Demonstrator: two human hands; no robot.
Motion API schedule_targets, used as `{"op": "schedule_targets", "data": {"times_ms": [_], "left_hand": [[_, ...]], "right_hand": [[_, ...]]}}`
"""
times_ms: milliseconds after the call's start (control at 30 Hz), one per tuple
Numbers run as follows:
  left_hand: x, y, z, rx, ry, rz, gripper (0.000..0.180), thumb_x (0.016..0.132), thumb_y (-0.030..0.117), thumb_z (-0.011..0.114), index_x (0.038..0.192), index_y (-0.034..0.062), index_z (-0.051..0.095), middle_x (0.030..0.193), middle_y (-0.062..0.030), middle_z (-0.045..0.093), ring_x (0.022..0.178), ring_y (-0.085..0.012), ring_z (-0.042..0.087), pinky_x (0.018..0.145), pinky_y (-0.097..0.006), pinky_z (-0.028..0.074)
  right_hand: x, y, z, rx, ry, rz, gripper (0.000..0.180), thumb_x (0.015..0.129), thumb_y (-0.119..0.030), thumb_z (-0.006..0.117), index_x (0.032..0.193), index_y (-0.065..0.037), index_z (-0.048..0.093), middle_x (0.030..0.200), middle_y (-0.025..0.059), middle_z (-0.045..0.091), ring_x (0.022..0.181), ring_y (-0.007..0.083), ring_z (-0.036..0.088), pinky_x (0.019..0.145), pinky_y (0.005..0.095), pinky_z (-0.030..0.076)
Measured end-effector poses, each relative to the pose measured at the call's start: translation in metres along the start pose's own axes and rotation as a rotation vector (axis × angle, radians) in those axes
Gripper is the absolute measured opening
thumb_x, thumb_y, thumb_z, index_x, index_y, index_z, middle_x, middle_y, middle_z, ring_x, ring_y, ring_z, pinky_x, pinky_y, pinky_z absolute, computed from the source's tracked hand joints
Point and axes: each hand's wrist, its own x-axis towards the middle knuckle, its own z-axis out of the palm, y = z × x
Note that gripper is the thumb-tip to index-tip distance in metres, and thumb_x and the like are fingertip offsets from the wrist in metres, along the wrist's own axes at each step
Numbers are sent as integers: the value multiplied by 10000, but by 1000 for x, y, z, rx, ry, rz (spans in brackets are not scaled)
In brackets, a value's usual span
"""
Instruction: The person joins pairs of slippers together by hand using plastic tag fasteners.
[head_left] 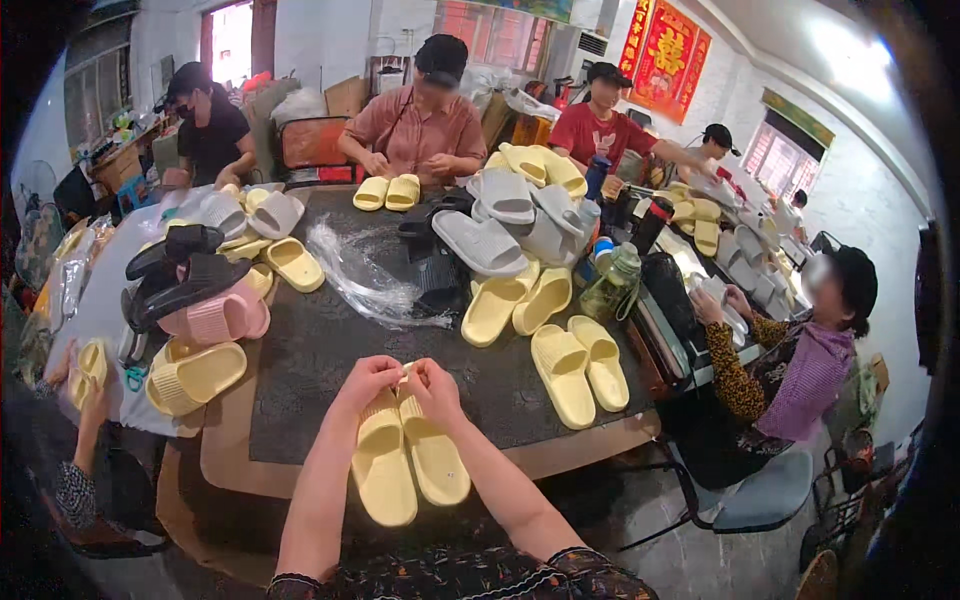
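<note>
A pair of yellow slide slippers (383, 470) lies side by side at the table's near edge, heels toward me. At their far ends, my left hand (370, 385) is closed in a pinch against the left slipper's strap. My right hand (436, 392) pinches beside it, over the right slipper, and the fingertips of both hands nearly meet. Whatever small thing sits between the fingers is too small to make out. Beyond my hands lies a loose bundle of thin clear plastic strands (372, 285) on the dark table mat (330, 390).
Another yellow pair (580, 370) lies right of my hands, before a grey and yellow slipper heap (490, 240). A mixed heap with black slippers (200, 285) is at left. A green bottle (612, 285) stands at right. Several people work around the table; one at left holds yellow slippers (90, 372).
</note>
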Motion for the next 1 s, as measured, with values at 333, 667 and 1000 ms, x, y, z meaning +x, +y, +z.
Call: {"op": "schedule_targets", "data": {"times_ms": [333, 667, 1000], "left_hand": [[3, -8, -1, -40, -37, 7, 80, 795, 119, 671, 822, 44, 660, 717, 21, 597, 646, -55, 521, 587, -212, 413], [2, -9, -2, 40, 114, 61, 145, 832, 162, 654, 870, 23, 661, 757, 16, 610, 678, -58, 538, 607, -211, 427], [5, -9, 2, 82, 143, 139, 117, 834, 129, 666, 902, 38, 695, 750, 49, 626, 674, -28, 532, 603, -195, 427]], "right_hand": [[1, 3, 1, -16, -21, 23, 152, 856, -184, 598, 882, -37, 572, 719, 72, 605, 648, 161, 596, 591, 302, 462], [2, 0, 3, 136, 33, 30, 141, 865, -163, 640, 900, -32, 600, 655, -39, 497, 601, 39, 440, 534, 219, 371], [10, 15, 6, 163, 94, 56, 143, 850, -147, 660, 877, -12, 621, 587, -41, 449, 553, 35, 377, 490, 233, 327]]}}
